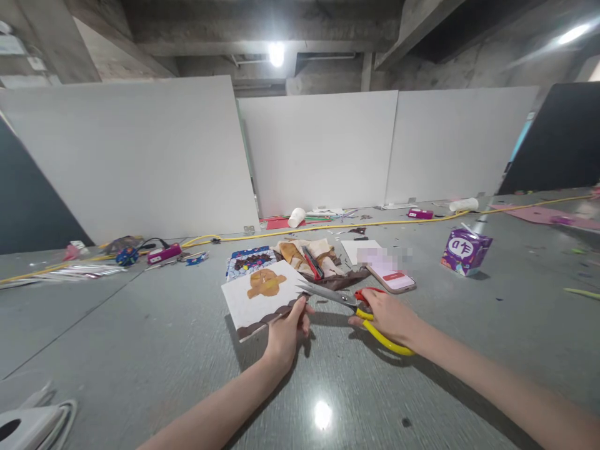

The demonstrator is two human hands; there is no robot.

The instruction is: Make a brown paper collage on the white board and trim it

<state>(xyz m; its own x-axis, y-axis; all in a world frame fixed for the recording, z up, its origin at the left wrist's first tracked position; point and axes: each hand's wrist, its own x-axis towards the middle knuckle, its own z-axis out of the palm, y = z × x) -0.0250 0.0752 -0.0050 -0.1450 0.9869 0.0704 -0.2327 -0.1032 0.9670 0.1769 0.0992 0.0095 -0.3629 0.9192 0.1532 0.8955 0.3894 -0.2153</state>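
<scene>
**Scissors at the edge of a printed sheet**

A wide grey bench [140, 350] fills the view, backed by tall white partition boards [319, 150]. A yellow cable [375, 223] runs across its far side, past a tipped white paper cup [296, 217].

Nearer the middle lies a heap of brown and cream paper scraps [309, 256], with a patterned sheet [248, 259] just to its left. A purple tissue box [465, 250] stands well apart to the right. A phone [392, 277] lies flat beside the scraps, just beyond the right hand.

The white sheet [260, 297], printed with an orange-brown figure and a dark brown band along its lower edge, is held tilted above the bench. The left hand [284, 337] pinches its lower right corner: the thumb lies on the printed face and the other fingers [307, 324] curl closed behind the sheet.

The right hand [389, 315] grips the scissors [347, 301], its fingers closed through the red and yellow handles. The steel blades point left and stand slightly apart, their tips meeting the sheet's right edge, just above the left thumb. The sheet thus lies between the two hands, touching the left fingers and the blade tips, and apart from the right fingers.
</scene>
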